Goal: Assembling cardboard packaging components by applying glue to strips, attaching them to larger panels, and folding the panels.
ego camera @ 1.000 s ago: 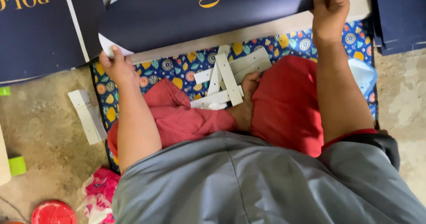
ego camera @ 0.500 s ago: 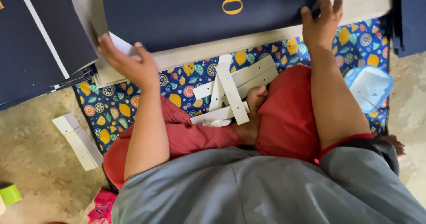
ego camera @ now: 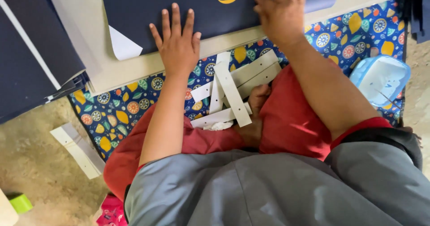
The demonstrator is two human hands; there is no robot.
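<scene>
Left hand (ego camera: 177,42) lies flat, fingers spread, and right hand (ego camera: 281,11) presses open-palmed on the navy sheet (ego camera: 188,6) atop the grey board (ego camera: 134,67), far centre. Uneven pressure could skew or crease the sheet; its lifted white corner (ego camera: 122,47) may fold under.

A patterned blue mat (ego camera: 112,118) lies on the rough floor (ego camera: 36,172). Below the left hand (ego camera: 178,42) a pale board (ego camera: 134,69) rests on the mat; white strips (ego camera: 233,89) lie nearer the body, possibly card.
</scene>
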